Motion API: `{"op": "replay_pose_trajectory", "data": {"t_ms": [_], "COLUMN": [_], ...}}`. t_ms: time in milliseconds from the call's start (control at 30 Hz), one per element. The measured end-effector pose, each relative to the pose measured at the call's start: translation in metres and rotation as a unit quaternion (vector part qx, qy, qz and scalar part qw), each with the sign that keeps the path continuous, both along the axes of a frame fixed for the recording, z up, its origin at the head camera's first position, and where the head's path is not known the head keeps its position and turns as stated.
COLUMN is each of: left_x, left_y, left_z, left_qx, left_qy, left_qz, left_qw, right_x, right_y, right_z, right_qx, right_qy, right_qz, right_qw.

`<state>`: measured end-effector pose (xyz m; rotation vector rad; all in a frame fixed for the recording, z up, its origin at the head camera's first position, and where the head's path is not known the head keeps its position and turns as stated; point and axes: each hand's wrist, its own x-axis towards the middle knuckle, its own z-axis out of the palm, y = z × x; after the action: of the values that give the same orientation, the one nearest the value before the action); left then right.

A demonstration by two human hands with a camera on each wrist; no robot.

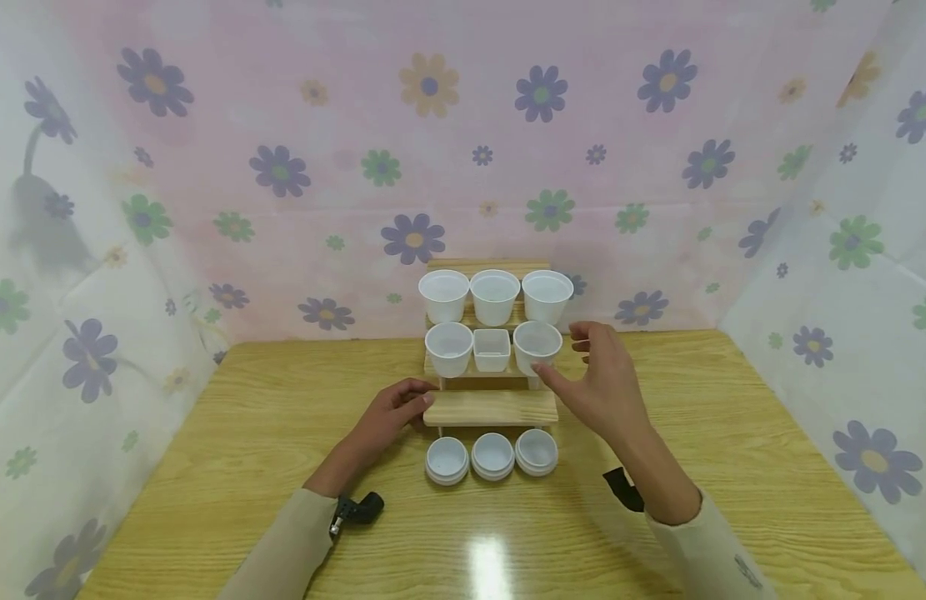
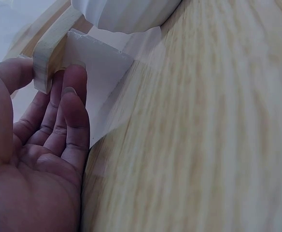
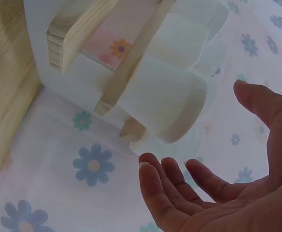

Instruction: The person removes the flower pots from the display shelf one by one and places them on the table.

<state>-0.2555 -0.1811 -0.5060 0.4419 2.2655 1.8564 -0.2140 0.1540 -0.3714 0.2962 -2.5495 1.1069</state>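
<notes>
A small tiered stand with wooden boards stands on the table; its lowest board (image 1: 491, 408) bears nothing. My left hand (image 1: 391, 412) holds the left end of that board, thumb above and fingers below, as the left wrist view shows at the board end (image 2: 47, 63). My right hand (image 1: 605, 383) is beside the round white cup (image 1: 538, 348) at the right of the middle tier. Its thumb and fingers are spread around the cup; in the right wrist view they look apart from the cup (image 3: 162, 99). A square cup (image 1: 492, 350) and another round cup (image 1: 449, 350) share that tier.
Three taller white cups, one of them the middle cup (image 1: 495, 297), stand on the upper tier. Three low white jars, including the left jar (image 1: 447, 461), sit on the wood-grain table (image 1: 297, 417) before the stand. Flowered cloth (image 1: 478, 183) hangs behind and at the sides.
</notes>
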Motion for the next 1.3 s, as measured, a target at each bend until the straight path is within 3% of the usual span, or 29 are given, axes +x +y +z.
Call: {"op": "replay_pose_trajectory", "data": {"t_ms": [567,900,1300], "left_x": [-0.002,-0.001,0.000], "left_y": [-0.001,-0.001,0.000], "left_z": [-0.002,-0.002,0.000], "left_qx": [0.004,0.010,0.008], "left_qy": [0.002,0.000,0.002], "left_qz": [-0.004,-0.005,-0.005], "left_qw": [1.0000,0.9999,1.0000], "right_x": [-0.021,-0.025,-0.027], "right_y": [-0.013,-0.016,-0.017], "right_z": [-0.009,-0.020,-0.023], "right_qx": [-0.061,-0.061,-0.058], "right_qy": [-0.045,-0.009,0.001], "right_qz": [-0.034,-0.022,-0.019], "right_qw": [0.9966,0.9979,0.9981]}}
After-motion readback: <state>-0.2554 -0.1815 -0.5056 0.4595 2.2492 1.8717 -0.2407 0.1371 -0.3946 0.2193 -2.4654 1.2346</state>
